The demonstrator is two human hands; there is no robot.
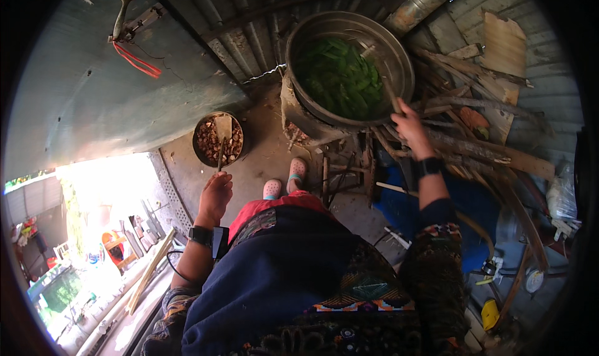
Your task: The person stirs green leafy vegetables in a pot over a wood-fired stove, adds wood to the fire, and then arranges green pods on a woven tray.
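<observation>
My right hand (412,126) grips a wooden handle (391,92) that reaches over the rim of a large metal pot (398,52). Green leaves (344,73) lie in liquid inside the pot; the tool's far end is hard to make out. A round stove (309,122) supports the pot. My left hand (215,198) is half curled at the near side of a smaller pot (195,145) full of brown pieces (208,138). A flat spatula (223,127) rests on those pieces, its handle running towards my left fingers. Whether they hold it is unclear.
Firewood (486,145) is piled right of the stove. A small wooden stool (348,169) stands before it, beside a blue sheet (440,215). A metal door (154,98) with a latch is at left, near a bright opening. A stovepipe (423,5) rises behind the pot.
</observation>
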